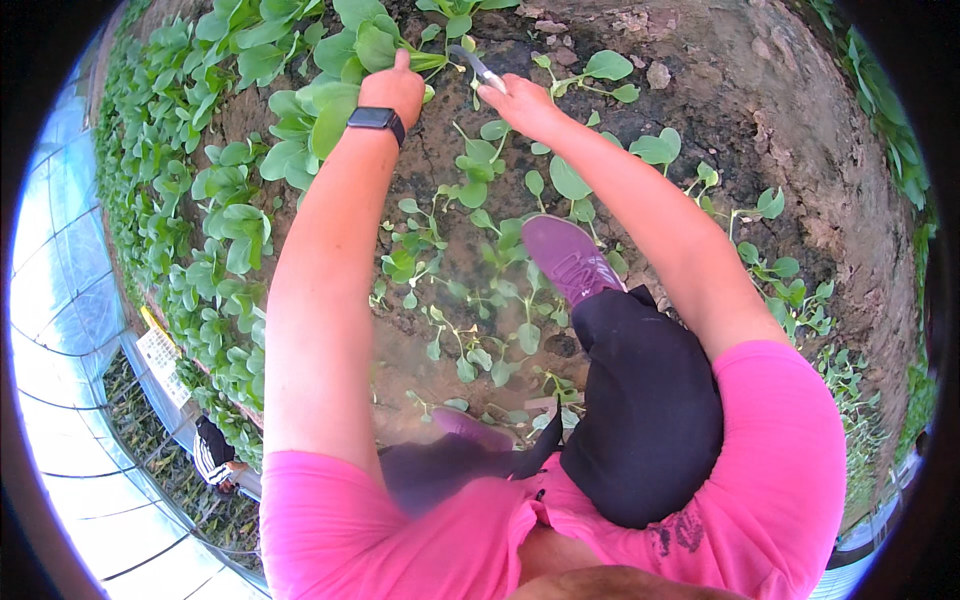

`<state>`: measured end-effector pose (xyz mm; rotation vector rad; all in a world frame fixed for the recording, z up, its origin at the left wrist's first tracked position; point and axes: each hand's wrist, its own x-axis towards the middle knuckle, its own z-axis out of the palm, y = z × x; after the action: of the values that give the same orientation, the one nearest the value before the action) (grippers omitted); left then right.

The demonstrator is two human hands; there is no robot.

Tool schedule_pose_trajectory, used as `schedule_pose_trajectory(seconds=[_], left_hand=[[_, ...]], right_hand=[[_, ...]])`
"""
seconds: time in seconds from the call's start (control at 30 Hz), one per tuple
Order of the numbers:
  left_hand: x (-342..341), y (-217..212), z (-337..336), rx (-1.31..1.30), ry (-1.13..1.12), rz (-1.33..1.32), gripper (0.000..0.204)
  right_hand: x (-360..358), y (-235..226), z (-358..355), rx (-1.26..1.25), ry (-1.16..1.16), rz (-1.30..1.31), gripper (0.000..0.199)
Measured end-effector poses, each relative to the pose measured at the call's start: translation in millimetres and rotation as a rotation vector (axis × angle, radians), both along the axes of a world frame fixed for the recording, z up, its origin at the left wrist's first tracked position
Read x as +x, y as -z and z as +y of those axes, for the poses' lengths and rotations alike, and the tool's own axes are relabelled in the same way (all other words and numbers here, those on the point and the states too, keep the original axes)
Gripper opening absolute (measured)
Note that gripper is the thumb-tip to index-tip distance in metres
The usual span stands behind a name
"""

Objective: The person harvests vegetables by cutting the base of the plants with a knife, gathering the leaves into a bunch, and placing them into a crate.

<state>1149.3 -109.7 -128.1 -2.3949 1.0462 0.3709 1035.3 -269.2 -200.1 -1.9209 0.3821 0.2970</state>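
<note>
Nearest, lower edge: pink shirt (330,520), dark trousers (645,430), one knee raised. Purple shoe (568,255) planted on the soil bed (730,95) among small seedlings (480,165); a second purple shoe, lower down, blurred.

Both bare arms reach out toward the bed's far edge. Left wrist carries a black smartwatch (374,118). Left hand (394,88): fingers closed around the base of a leafy green plant (375,48), one digit extended along it; the pale stems emerge to the right of the grip, the other fingertips hidden. Broad leaves fan out above and left of the knuckles.

Right hand (518,103): fingers wrapped tight on the light handle of a small sickle (468,58). Curved blade angles up-left, tip near the gripped stems; contact cannot be told.

Beyond, along the bed's left side: dense leafy greens (150,165). Past them, a pale board (162,365) with a yellow edge, a person in striped clothing (210,452), and clear plastic sheeting (55,270) on dark ribs.
</note>
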Motion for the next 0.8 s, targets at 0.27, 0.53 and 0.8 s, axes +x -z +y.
schedule_pose_trajectory(seconds=[0.27,0.53,0.8], left_hand=[[-5,10,6,-0.068,-0.038,0.007,0.016],[2,20,10,-0.093,-0.021,-0.041,0.016],[-28,11,34,-0.366,0.010,-0.049,0.029]], right_hand=[[27,31,22,-0.103,0.012,0.039,0.050],[36,21,36,0.053,-0.027,0.255,0.049],[-3,34,24,0.070,0.194,0.073,0.039]])
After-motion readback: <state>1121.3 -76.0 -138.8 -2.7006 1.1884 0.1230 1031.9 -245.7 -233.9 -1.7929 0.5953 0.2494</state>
